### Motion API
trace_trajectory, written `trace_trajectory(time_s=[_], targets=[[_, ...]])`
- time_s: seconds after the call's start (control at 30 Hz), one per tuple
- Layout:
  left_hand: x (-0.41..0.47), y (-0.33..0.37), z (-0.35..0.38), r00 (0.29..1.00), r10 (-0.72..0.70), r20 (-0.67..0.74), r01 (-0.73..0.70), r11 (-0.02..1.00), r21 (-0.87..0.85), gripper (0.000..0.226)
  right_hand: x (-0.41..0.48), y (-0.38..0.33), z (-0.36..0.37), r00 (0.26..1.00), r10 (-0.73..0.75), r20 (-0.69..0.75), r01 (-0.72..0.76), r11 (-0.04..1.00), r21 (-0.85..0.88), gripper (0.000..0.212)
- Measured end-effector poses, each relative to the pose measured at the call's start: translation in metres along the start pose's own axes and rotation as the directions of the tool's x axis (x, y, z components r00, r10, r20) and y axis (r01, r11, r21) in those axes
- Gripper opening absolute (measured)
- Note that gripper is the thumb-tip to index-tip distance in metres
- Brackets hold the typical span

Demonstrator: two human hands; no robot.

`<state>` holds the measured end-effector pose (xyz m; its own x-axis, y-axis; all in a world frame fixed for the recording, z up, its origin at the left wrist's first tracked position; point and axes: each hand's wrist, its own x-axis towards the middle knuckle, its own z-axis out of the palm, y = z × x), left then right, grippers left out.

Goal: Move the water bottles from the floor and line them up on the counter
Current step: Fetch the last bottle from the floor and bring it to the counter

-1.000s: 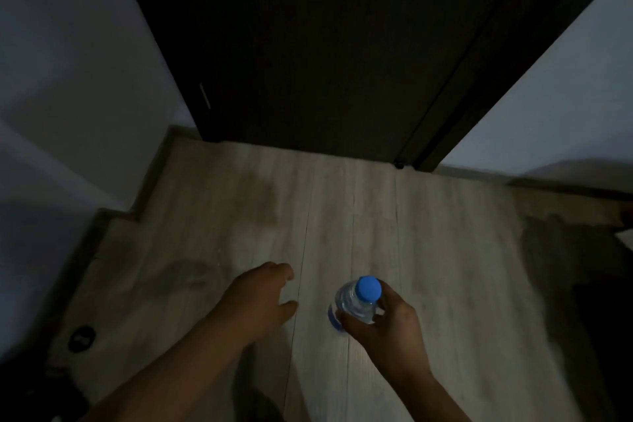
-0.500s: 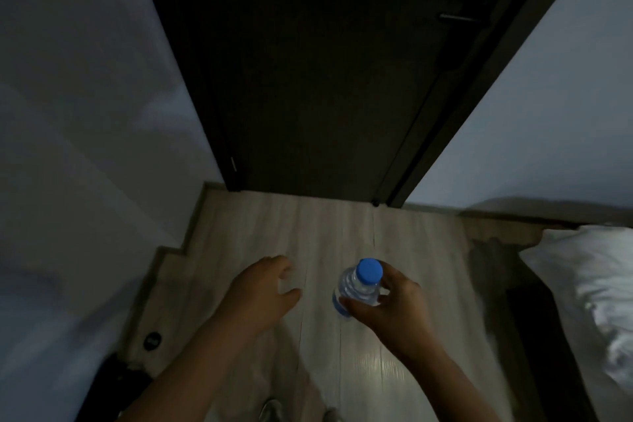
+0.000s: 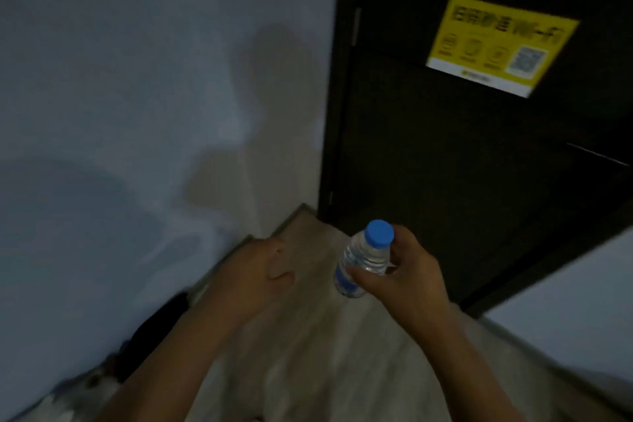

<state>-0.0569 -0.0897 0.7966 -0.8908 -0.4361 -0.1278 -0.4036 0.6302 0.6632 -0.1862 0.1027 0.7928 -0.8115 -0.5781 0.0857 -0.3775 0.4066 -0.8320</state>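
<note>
Right hand (image 3: 407, 276) is wrapped round the water bottle (image 3: 364, 255), kept upright for carrying; left hand (image 3: 265, 272), left of the bottle, seems loosely open and empty.

Dim and grainy, motion blur throughout, soft shadows on wall (image 3: 144, 106), wide-angle bending.

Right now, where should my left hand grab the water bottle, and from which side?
Probably low on the water bottle, from the left: the right hand grips its upper part below the blue cap, leaving the bottom bare toward the left hand.
</note>
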Motion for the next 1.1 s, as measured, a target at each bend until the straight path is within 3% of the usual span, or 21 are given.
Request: trace_trajectory(time_s=[0.13, 0.4, 0.73, 0.93, 1.1], targets=[[-0.038, -0.014, -0.026, 0.988, -0.115, -0.106, 0.120, 0.992, 0.037, 0.022, 0.012, -0.027, 0.020, 0.984, -0.115, 0.138, 0.110, 0.993, 0.046, 0.063], [-0.135, -0.050, -0.071, 0.844, -0.352, -0.406, 0.403, 0.914, 0.045, 0.044, 0.000, -0.097, 0.098, 0.862, -0.344, 0.372, 0.290, 0.937, 0.195, 0.047], [-0.339, -0.077, -0.089, 0.499, -0.554, -0.666, 0.640, 0.754, -0.147, 0.042, -0.115, -0.203, 0.189, 0.581, -0.534, 0.614, 0.406, 0.844, 0.351, 0.050], [-0.472, -0.064, -0.071, 0.251, -0.638, -0.728, 0.716, 0.629, -0.304, 0.040, -0.221, -0.257, 0.212, 0.365, -0.648, 0.669, 0.443, 0.753, 0.487, 0.050], [-0.567, -0.047, -0.044, 0.093, -0.657, -0.748, 0.755, 0.537, -0.377, 0.035, -0.307, -0.288, 0.230, 0.185, -0.684, 0.706, 0.457, 0.696, 0.554, 0.060]])
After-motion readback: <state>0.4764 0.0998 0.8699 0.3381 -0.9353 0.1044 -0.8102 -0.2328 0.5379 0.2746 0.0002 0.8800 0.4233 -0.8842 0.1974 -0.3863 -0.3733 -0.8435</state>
